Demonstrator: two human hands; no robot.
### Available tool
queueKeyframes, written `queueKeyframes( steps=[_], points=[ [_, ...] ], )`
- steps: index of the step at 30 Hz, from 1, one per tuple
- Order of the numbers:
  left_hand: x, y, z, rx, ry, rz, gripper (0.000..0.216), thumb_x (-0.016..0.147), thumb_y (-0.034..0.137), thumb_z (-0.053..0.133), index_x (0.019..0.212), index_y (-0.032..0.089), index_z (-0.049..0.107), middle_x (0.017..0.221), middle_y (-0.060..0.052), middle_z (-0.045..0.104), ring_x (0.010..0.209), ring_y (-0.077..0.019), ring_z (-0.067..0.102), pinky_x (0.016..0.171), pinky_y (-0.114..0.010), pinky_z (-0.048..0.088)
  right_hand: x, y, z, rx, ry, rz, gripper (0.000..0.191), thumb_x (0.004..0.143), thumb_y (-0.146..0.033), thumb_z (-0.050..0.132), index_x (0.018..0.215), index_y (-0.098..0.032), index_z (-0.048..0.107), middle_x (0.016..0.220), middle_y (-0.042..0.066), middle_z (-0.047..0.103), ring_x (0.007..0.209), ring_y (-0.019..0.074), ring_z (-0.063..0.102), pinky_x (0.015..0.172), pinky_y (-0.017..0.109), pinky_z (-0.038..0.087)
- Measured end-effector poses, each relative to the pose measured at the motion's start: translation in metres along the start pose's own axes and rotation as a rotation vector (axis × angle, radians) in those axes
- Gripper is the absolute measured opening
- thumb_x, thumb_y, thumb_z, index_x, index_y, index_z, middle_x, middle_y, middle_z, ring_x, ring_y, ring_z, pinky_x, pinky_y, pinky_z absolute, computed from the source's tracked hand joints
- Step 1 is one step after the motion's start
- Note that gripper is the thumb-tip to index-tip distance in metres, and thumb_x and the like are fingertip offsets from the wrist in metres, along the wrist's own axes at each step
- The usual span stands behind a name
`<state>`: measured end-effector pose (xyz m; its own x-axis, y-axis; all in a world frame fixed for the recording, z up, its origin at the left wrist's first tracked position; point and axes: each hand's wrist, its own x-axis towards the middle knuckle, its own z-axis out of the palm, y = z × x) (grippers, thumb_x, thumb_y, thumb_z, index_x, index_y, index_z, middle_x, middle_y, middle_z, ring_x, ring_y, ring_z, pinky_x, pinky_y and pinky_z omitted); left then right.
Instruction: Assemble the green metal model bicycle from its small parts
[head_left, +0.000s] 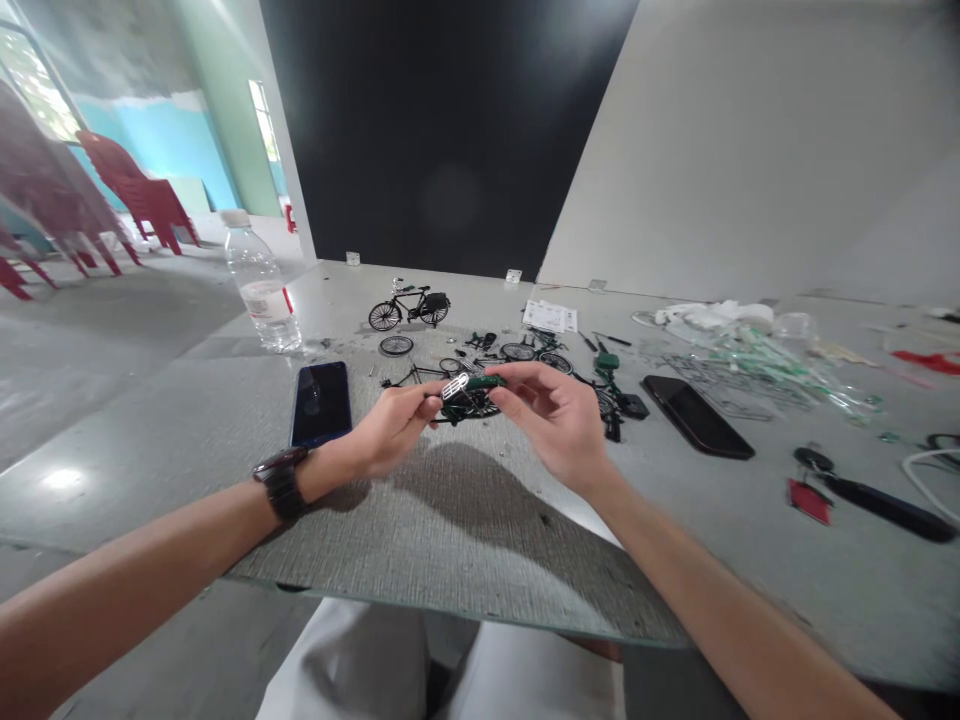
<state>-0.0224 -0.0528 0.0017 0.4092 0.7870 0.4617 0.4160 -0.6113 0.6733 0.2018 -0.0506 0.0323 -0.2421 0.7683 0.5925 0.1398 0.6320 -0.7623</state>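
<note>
Between my two hands, just above the table, is a green and black model bicycle part [472, 398] with a silvery rack-like piece on it. My left hand [394, 425], a dark watch on its wrist, pinches the left end. Thumb and fingers of my right hand [551, 415] close on the right end. Behind my hands lie a loose wheel [396, 345], a dark bicycle frame [424, 373] and several small dark and green bicycle parts [607, 365]. A black model bicycle [409, 307] stands upright farther back.
A water bottle [260, 285] and a blue phone [321, 402] are on the left. To the right are a dark phone [697, 415], clear plastic packaging [780, 360] and a black-handled tool [889, 505]. A paper sheet [551, 316] lies at the back. The table's front edge is near my lap.
</note>
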Motion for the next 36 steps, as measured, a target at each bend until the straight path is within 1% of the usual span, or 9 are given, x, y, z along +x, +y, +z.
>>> queueKeyframes(
  steps=[3, 6, 10, 12, 15, 20, 27, 32, 36],
  points=[
    [0.0012, 0.002, -0.0006, -0.013, -0.015, 0.0, 0.047, 0.104, 0.043, 0.032, 0.112, 0.011, 0.064, 0.079, -0.006, 0.066, 0.067, -0.015, 0.059, 0.064, -0.028, 0.048, 0.0012, 0.0021, 0.0015, 0.036, 0.037, 0.06, 0.023, 0.083, -0.037, 0.077, 0.101, -0.022, 0.076, 0.089, 0.005, 0.073, 0.078, 0.0171, 0.067, 0.065, 0.031, 0.059],
    [0.0019, 0.0036, -0.0007, -0.035, -0.016, -0.007, 0.047, 0.104, 0.045, 0.032, 0.112, 0.011, 0.065, 0.078, -0.005, 0.065, 0.068, -0.0149, 0.058, 0.064, -0.028, 0.048, 0.0021, 0.0039, 0.0022, 0.049, 0.044, 0.08, 0.023, 0.082, -0.037, 0.078, 0.1, -0.023, 0.077, 0.086, 0.004, 0.072, 0.075, 0.0157, 0.065, 0.062, 0.029, 0.057],
    [0.0021, 0.0034, 0.0005, -0.105, -0.011, -0.038, 0.049, 0.104, 0.047, 0.032, 0.106, 0.011, 0.065, 0.081, -0.007, 0.066, 0.069, -0.0152, 0.059, 0.064, -0.028, 0.049, 0.0021, 0.0039, 0.0021, 0.072, 0.013, 0.099, 0.027, 0.082, -0.036, 0.077, 0.105, -0.023, 0.075, 0.088, 0.004, 0.071, 0.078, 0.0153, 0.065, 0.064, 0.028, 0.058],
    [0.0022, 0.0028, 0.0012, -0.129, -0.006, -0.049, 0.05, 0.103, 0.049, 0.032, 0.107, 0.011, 0.065, 0.083, -0.008, 0.066, 0.07, -0.0155, 0.06, 0.065, -0.029, 0.05, 0.0018, 0.0032, 0.0023, 0.072, -0.003, 0.121, 0.03, 0.083, -0.037, 0.077, 0.109, -0.022, 0.074, 0.092, 0.005, 0.072, 0.081, 0.0162, 0.066, 0.066, 0.029, 0.059],
    [0.0023, 0.002, 0.0016, -0.129, -0.007, -0.06, 0.05, 0.103, 0.049, 0.032, 0.111, 0.012, 0.064, 0.086, -0.008, 0.067, 0.071, -0.0157, 0.06, 0.066, -0.03, 0.05, 0.0014, 0.0033, 0.0028, 0.092, -0.017, 0.145, 0.03, 0.083, -0.039, 0.077, 0.106, -0.021, 0.073, 0.093, 0.006, 0.073, 0.081, 0.0171, 0.068, 0.068, 0.031, 0.06],
    [0.0019, 0.0014, 0.001, -0.072, -0.001, -0.062, 0.052, 0.103, 0.05, 0.031, 0.11, 0.011, 0.065, 0.082, -0.008, 0.067, 0.069, -0.0161, 0.06, 0.066, -0.03, 0.049, 0.0017, 0.0066, 0.0027, 0.119, -0.028, 0.16, 0.03, 0.082, -0.04, 0.077, 0.104, -0.021, 0.074, 0.092, 0.007, 0.074, 0.08, 0.0175, 0.069, 0.068, 0.031, 0.06],
    [0.0004, -0.0018, 0.001, -0.035, 0.003, -0.054, 0.053, 0.103, 0.052, 0.032, 0.114, 0.011, 0.065, 0.077, -0.006, 0.065, 0.066, -0.0152, 0.06, 0.063, -0.029, 0.05, 0.0022, 0.0072, 0.0026, 0.135, -0.006, 0.137, 0.02, 0.083, -0.037, 0.077, 0.096, -0.022, 0.073, 0.087, 0.003, 0.073, 0.079, 0.0147, 0.068, 0.07, 0.029, 0.058],
    [0.0014, 0.0001, 0.0023, -0.102, -0.01, -0.084, 0.052, 0.103, 0.05, 0.033, 0.117, 0.011, 0.064, 0.082, -0.007, 0.066, 0.063, -0.0136, 0.06, 0.061, -0.028, 0.052, 0.0017, 0.0059, 0.0037, 0.136, 0.005, 0.141, 0.019, 0.083, -0.036, 0.077, 0.097, -0.024, 0.073, 0.089, 0.003, 0.075, 0.08, 0.0159, 0.07, 0.071, 0.03, 0.058],
    [0.0024, 0.0037, 0.0021, -0.107, -0.004, -0.089, 0.051, 0.103, 0.049, 0.033, 0.116, 0.011, 0.065, 0.082, -0.007, 0.066, 0.061, -0.0127, 0.058, 0.058, -0.026, 0.051, 0.0016, 0.008, 0.0035, 0.124, 0.006, 0.133, 0.02, 0.082, -0.036, 0.078, 0.098, -0.024, 0.073, 0.088, 0.003, 0.076, 0.081, 0.017, 0.071, 0.075, 0.032, 0.058]
  ],
)
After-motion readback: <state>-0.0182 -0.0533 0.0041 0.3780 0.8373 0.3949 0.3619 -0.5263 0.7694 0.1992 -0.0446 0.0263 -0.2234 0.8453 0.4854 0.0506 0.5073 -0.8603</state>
